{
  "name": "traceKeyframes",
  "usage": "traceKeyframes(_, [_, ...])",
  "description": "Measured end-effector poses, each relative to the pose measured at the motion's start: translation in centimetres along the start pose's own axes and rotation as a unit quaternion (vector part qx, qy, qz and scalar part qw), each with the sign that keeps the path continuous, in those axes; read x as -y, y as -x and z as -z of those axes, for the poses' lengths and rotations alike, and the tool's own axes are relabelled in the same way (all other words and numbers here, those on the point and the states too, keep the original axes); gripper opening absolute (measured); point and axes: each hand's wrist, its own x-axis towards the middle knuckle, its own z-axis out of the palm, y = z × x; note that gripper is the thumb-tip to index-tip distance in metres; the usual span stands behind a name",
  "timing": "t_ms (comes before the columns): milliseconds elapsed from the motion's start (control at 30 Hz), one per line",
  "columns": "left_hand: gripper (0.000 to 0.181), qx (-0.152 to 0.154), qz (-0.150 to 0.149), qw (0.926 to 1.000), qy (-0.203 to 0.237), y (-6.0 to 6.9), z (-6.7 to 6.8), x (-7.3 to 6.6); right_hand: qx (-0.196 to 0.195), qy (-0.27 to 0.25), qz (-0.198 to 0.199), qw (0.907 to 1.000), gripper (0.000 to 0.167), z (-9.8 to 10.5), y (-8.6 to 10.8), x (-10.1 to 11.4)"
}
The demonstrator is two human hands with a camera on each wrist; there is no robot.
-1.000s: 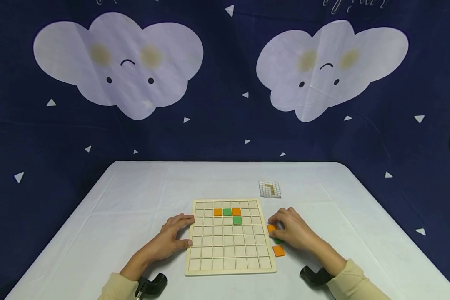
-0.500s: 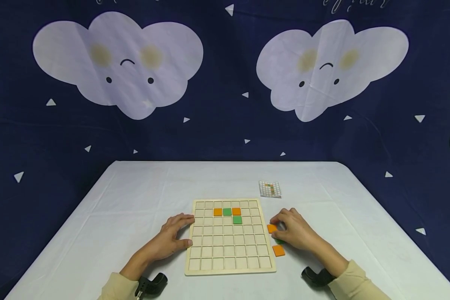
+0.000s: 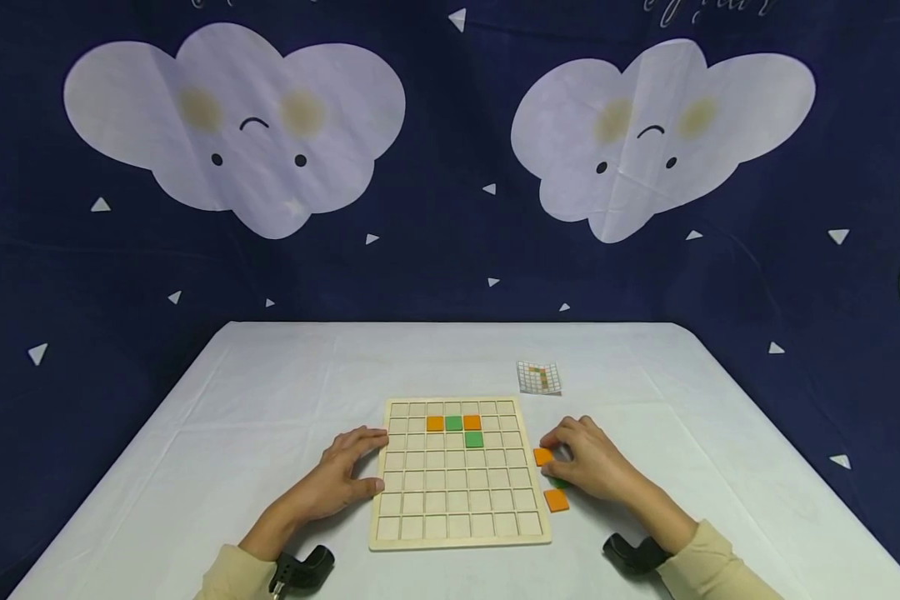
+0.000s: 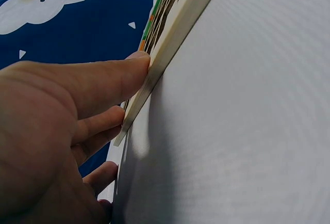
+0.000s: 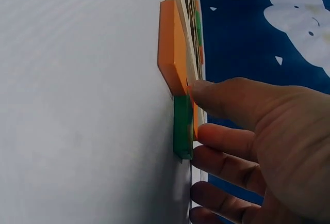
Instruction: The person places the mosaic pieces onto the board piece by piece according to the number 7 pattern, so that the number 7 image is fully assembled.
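Orange and green tiles [image 3: 453, 423], four in all, are already seated in the gridded board [image 3: 457, 502] at lower centre; three loose ones at its right are presumably left to be placed. The board is flat, pale wood with shallow square cells. Its left edge is touched by the left hand [image 3: 341, 475], thumb and fingers wide apart. A loose orange tile [image 3: 543, 457] appears narrowly pinched by the right hand [image 3: 585, 454], with a green tile [image 5: 183, 126] and second orange tile [image 3: 557, 500] near.

Board [image 3: 457, 480] on table [image 3: 270, 392], four tiles [image 3: 453, 423] in it, three tiles [image 3: 557, 501] to its right, card [image 3: 539, 378] behind right corner.
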Motion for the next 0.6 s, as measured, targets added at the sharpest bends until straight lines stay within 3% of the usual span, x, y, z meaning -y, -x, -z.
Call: traceKeyframes(600, [0.060,0.006,-0.011,0.9999,0.004,0.12,0.17,0.07,-0.012,0.018,0.006,0.9997,0.021,-0.16,-0.10,0.03])
